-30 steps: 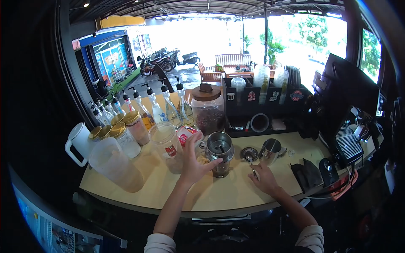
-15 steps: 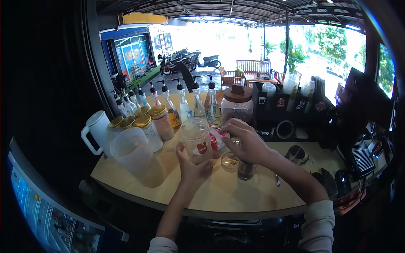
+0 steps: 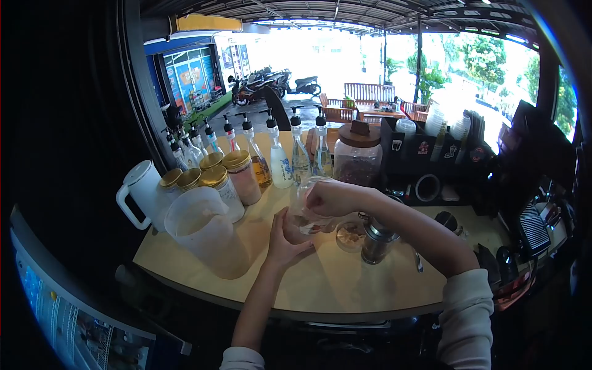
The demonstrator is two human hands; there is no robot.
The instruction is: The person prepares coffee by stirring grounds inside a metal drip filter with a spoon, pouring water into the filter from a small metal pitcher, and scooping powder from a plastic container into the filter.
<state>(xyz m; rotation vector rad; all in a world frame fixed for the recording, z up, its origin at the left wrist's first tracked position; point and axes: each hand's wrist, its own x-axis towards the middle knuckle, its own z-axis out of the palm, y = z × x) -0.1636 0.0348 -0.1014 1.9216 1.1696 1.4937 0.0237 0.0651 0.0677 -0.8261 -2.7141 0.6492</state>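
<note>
A clear plastic jar (image 3: pixel 302 223) leans over the counter, partly covered by my hands. My left hand (image 3: pixel 288 242) wraps round its lower side with thumb and fingers. At the jar's mouth is my right hand (image 3: pixel 333 198), its fingers curled and partly behind the clear wall; what they hold, if anything, is hidden. Close by on the right lies a shallow clear dish (image 3: pixel 350 237) with light brown bits in it. Beside that dish stands a metal-and-glass press pot (image 3: pixel 376 242), partly under my right forearm.
A frosted pitcher (image 3: pixel 197 223), a white jug (image 3: pixel 137 192) and gold-lidded jars (image 3: pixel 237 176) stand at the left. Pump bottles (image 3: pixel 281 161) line the back, beside a wooden-lidded jar (image 3: pixel 357 157). A spoon (image 3: pixel 419 263) lies right; a black cup holder (image 3: pixel 425 154) stands behind.
My right hand has come down and left to the jar's mouth. The jar, upright before with its red label showing, is now tilted. The red-and-white packet behind it is hidden.
</note>
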